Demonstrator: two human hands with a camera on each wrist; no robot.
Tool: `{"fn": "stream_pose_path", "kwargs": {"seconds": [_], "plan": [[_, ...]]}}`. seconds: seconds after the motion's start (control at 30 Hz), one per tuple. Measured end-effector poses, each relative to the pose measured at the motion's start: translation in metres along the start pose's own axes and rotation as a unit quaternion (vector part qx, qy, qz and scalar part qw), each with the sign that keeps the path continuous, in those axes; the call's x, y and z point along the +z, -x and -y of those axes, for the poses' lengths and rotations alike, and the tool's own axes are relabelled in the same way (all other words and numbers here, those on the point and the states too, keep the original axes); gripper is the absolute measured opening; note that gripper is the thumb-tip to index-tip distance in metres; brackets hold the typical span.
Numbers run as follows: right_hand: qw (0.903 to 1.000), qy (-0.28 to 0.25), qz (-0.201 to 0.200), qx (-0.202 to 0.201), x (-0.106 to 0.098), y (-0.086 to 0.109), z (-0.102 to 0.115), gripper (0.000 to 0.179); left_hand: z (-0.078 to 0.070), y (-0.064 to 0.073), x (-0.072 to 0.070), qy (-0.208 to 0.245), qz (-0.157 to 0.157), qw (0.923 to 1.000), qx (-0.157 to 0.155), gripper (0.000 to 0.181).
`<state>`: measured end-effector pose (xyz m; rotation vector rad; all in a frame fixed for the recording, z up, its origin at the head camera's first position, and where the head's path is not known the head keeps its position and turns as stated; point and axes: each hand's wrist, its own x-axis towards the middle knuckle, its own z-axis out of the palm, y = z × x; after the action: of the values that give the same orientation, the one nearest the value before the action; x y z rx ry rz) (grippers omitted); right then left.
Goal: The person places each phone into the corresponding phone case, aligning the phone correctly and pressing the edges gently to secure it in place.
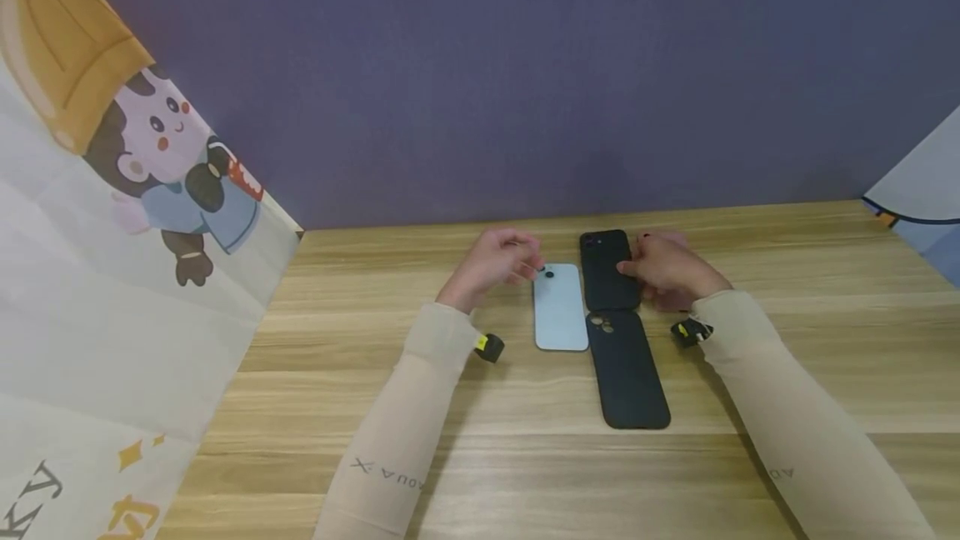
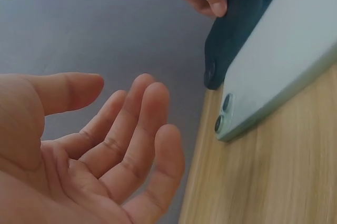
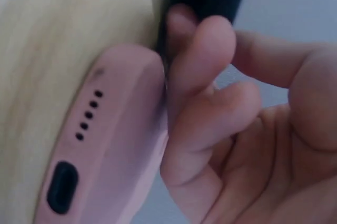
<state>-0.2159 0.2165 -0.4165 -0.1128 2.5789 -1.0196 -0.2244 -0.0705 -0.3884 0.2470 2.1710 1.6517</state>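
Far black case (image 1: 606,273) in right grip (image 1: 669,265)

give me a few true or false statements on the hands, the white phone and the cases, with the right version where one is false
1. The left hand, near the white phone, holds nothing. True.
2. The right hand has its thumb on the far black case. True.
3. In the head view, the white phone lies right of the far black case. False: it lies to its left.
4. The right hand partly hides the pink case in the head view. True.
5. Just one black case shows. False: a near black case lies on the table too.
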Motion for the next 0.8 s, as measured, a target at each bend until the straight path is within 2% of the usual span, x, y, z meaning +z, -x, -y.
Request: {"fn": "stream_pose_path", "kwargs": {"seconds": [0.1,0.27,0.33,0.43,0.6,0.8], "plan": [[0.9995,0.031,0.003,-0.004,0.000,0.003,0.003,0.024,0.002,0.001,0.001,-0.025,-0.003,0.9997,0.005,0.027],[0.9998,0.017,0.004,0.008,0.000,0.006,0.005,0.021,0.008,-0.001,0.006,-0.096,-0.024,0.9947,0.027,0.025],[0.9998,0.000,0.005,0.018,0.000,0.005,0.005,0.019,0.009,-0.001,0.008,-0.129,-0.034,0.9905,0.034,0.021],[0.9997,0.013,-0.002,0.019,0.000,0.005,0.006,0.019,0.010,-0.001,0.010,-0.165,-0.042,0.9845,0.041,0.017],[0.9980,0.062,-0.014,0.000,0.000,0.004,0.010,0.021,0.013,-0.001,0.014,-0.221,-0.049,0.9724,0.056,0.013],[0.9975,0.067,-0.002,-0.025,0.001,0.006,0.015,0.025,0.014,0.000,0.024,-0.288,-0.055,0.9541,0.061,0.019]]}}
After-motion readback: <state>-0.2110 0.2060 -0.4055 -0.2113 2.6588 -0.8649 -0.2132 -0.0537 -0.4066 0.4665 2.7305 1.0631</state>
